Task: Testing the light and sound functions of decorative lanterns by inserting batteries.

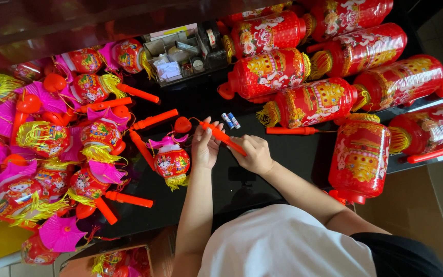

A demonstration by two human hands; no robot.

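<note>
My left hand [204, 147] and my right hand [253, 154] together hold an orange plastic handle stick [221, 137] above the black table [283, 154]. The left hand's fingers wrap its upper end, the right hand grips its lower end. A thin cord runs from the stick's top to a red heart piece [182, 124] and a small red lantern with pink fins and a yellow tassel [171, 161] lying just left of my left hand. Two small batteries [230, 120] lie just beyond the stick.
Many small red, pink and yellow lanterns [47, 149] with orange sticks crowd the left side. Large red cylindrical lanterns in clear wrap [334, 66] fill the right and far side. A grey tray of small parts [180, 59] stands at the back. A cardboard box [114, 259] sits below the table edge.
</note>
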